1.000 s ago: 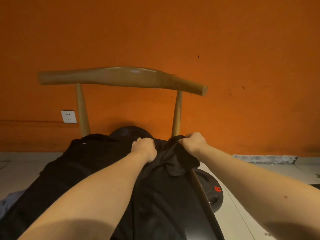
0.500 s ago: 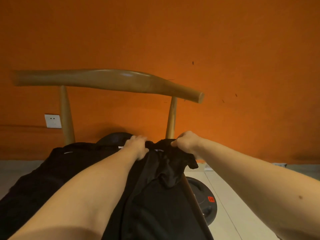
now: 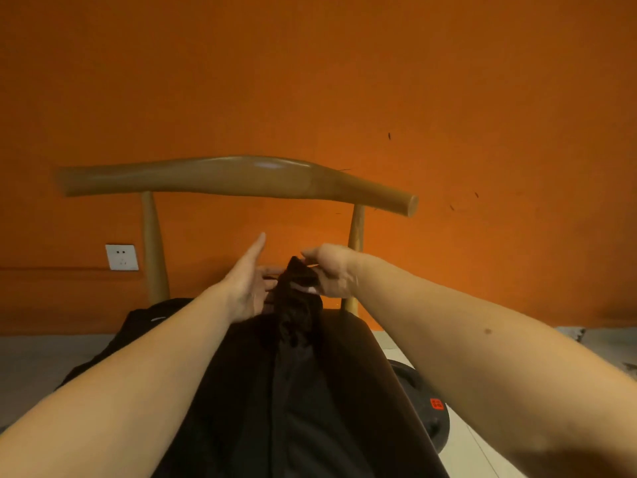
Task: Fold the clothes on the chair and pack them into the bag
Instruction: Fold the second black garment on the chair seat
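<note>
Orange wall backs a wooden chair; the right hand pinches the bunched top of a black garment, while the left hand, fingers straight, is just beside it.

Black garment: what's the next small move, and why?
Probably close the left hand on the raised bunch of the garment, beside the right hand. Only the right hand pinches it. The left is open, fingers straight, next to the cloth, and the rest lies unfolded across the chair.
</note>
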The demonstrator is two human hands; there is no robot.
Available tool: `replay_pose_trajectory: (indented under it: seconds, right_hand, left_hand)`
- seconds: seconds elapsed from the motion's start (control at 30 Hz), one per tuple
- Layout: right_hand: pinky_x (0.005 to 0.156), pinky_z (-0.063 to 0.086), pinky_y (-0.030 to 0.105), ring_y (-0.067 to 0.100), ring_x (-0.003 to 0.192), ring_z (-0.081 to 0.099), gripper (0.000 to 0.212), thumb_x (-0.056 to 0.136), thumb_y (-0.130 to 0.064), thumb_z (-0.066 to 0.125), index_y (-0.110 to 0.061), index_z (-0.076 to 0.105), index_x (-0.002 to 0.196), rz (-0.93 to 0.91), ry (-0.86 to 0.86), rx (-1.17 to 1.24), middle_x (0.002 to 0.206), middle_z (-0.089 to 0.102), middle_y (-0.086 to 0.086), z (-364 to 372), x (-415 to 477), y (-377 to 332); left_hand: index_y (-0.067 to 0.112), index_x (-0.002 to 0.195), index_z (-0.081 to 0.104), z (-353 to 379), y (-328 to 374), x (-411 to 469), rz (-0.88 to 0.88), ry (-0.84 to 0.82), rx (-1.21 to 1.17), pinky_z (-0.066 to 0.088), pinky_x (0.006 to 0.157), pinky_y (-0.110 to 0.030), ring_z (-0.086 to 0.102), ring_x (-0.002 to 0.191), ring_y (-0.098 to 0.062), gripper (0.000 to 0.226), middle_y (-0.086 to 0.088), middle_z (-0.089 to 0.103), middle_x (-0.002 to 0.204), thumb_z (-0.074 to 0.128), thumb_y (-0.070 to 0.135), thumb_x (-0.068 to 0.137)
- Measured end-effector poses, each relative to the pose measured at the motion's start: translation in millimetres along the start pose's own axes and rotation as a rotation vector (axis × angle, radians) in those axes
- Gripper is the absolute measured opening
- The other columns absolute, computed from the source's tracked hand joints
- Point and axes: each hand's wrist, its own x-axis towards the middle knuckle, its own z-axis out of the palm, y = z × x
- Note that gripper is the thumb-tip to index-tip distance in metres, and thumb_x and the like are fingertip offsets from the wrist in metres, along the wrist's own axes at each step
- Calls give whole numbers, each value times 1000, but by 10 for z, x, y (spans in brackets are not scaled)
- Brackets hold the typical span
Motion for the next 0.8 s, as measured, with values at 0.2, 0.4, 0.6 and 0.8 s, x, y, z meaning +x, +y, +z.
replay_pose_trajectory:
  seconds: [0.2, 0.4, 0.6, 0.8]
  right_hand:
    - [67, 64, 41, 40, 99, 73, 33, 108, -11, 42, 10, 52, 132, -103, 180, -183, 107, 69, 26, -1, 286, 16]
    - [97, 54, 37, 31, 118, 62, 38, 98, 10, 41, -3, 62, 127, -308, 391, -755, 127, 65, 16, -231, 802, 284]
    - [71, 51, 9, 23, 105, 62, 42, 99, 13, 45, 4, 57, 138, -230, 132, -806, 113, 66, 14, -169, 1082, 398]
    - [79, 45, 23, 17, 100, 55, 33, 95, 7, 53, -4, 71, 121, -249, 165, -1006, 108, 62, 6, -318, 1274, 289]
  left_hand:
    - [6, 99, 69, -66, -44, -211, -15, 141, 179, 57, 58, -30, 72, 66, -28, 30, -14, 74, 79, 65, 36, 94]
    - [7, 139, 55, -247, -148, -55, -14, 298, 650, 44, 60, -31, 61, 107, -39, 68, -22, 60, 129, 65, 8, 72]
    - [12, 111, 75, -259, -171, 68, -9, 106, 492, 54, 70, -31, 73, 84, -26, 36, -9, 78, 97, 69, 35, 85]
    - [10, 95, 66, -257, -138, 331, 182, 270, 793, 43, 74, -28, 63, 87, -20, 15, -5, 66, 94, 75, 20, 88]
